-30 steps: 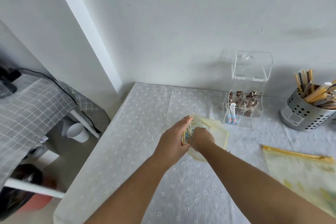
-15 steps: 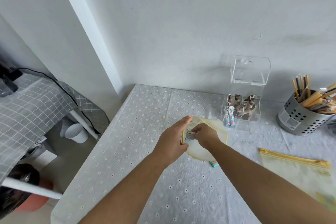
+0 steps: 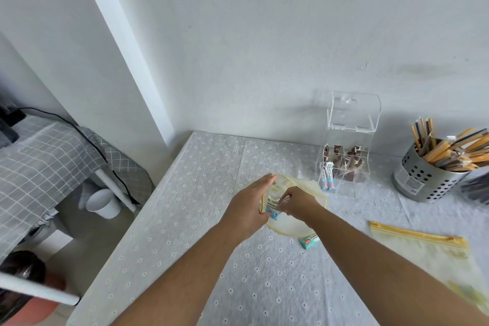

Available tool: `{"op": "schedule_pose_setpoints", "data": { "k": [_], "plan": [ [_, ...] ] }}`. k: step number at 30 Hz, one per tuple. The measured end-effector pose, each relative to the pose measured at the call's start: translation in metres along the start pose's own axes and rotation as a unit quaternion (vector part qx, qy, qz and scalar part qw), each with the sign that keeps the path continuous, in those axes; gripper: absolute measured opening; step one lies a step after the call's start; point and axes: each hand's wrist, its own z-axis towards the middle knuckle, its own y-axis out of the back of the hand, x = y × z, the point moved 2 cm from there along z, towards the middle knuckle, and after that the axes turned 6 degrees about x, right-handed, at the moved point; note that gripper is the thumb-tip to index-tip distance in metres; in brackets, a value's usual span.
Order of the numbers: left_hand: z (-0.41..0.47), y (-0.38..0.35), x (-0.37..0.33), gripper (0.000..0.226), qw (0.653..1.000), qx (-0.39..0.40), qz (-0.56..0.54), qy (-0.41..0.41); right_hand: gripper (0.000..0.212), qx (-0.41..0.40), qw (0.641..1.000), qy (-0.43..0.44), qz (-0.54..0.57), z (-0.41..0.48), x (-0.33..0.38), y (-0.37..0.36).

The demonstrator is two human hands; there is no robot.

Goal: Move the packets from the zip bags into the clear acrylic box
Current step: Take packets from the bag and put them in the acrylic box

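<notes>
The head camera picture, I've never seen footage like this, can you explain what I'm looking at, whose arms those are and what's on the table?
The camera sits on a person's head and looks down, so both bare arms are the wearer's own. The left hand holds open the mouth of a pale yellow zip bag, while the right hand pinches blue-and-white packets inside it. One teal packet lies loose on the grey flowered tablecloth. Behind stands the clear acrylic box with its lid up, already holding brown and blue packets. A second yellow-zipped bag lies to the right, and a perforated metal cup of wrapped sticks stands by the wall.
</notes>
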Motion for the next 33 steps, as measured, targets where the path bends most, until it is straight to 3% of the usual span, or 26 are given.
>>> {"op": "schedule_pose_setpoints", "data": {
  "k": [1, 5, 8, 10, 12, 22, 33],
  "plan": [
    [0.000, -0.001, 0.000, 0.084, 1.000, 0.001, 0.000, -0.001, 0.013, 0.002, 1.000, -0.005, 0.013, 0.000, -0.001, 0.000],
    [-0.002, -0.004, 0.002, 0.084, 1.000, 0.004, -0.003, -0.006, 0.025, 0.001, 1.000, -0.029, 0.008, 0.003, -0.002, -0.002],
    [-0.003, -0.006, 0.001, 0.083, 1.000, 0.003, 0.002, -0.009, 0.010, 0.025, 0.997, -0.043, -0.067, 0.004, -0.001, -0.006],
    [-0.003, -0.008, 0.000, 0.082, 1.000, 0.003, 0.006, -0.012, 0.026, 0.017, 0.992, -0.047, -0.112, 0.008, -0.004, -0.010],
    [-0.003, -0.009, 0.000, 0.082, 1.000, 0.003, 0.005, -0.014, 0.024, 0.001, 0.992, -0.045, -0.115, 0.009, -0.006, -0.011],
    [0.001, -0.005, -0.001, 0.085, 1.000, -0.003, 0.013, -0.005, 0.018, -0.092, 0.983, 0.022, -0.155, -0.002, 0.003, -0.003],
    [0.006, -0.006, -0.002, 0.086, 1.000, 0.007, 0.020, -0.015, 0.023, -0.109, 0.975, 0.073, -0.180, -0.028, 0.011, 0.013]
  ]
}}
